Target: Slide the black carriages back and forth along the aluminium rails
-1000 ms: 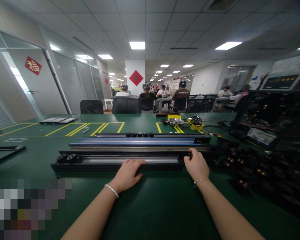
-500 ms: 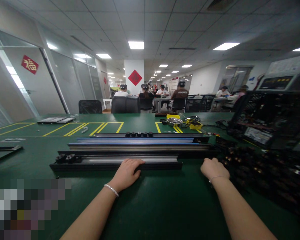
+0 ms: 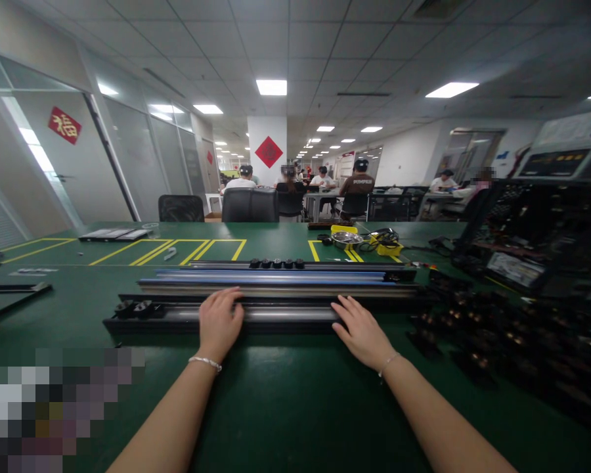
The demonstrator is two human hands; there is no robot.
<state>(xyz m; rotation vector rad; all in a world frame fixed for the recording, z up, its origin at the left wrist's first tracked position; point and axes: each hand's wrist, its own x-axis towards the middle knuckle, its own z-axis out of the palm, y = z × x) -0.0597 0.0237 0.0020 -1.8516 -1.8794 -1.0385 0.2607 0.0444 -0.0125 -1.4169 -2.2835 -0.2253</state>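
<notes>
A long black rail (image 3: 285,316) with a silvery channel lies crosswise on the green table before me, two small black wheel-like parts (image 3: 134,308) sitting in its left end. Across its left-middle part rests my left hand (image 3: 220,323), fingers stretched forward and thumb apart. My right hand (image 3: 362,334) reaches over the rail's right end with fingers spread; whether the fingertips press on it I cannot tell. Behind lie further parallel rails, including a bluish one (image 3: 270,276). Several black round parts (image 3: 276,263) line up on the farthest rail.
A heap of dark parts (image 3: 477,328) covers the right side. Beyond it stands an open computer case (image 3: 517,230). A metal dish (image 3: 347,238) and black cables (image 3: 385,236) lie at the back, a flat dark panel (image 3: 10,299) at left. People sit at tables farther off.
My right hand has moved left from beside the dark heap to the front rail's right end, its fingers spreading. My left hand has slid left along the rail.
</notes>
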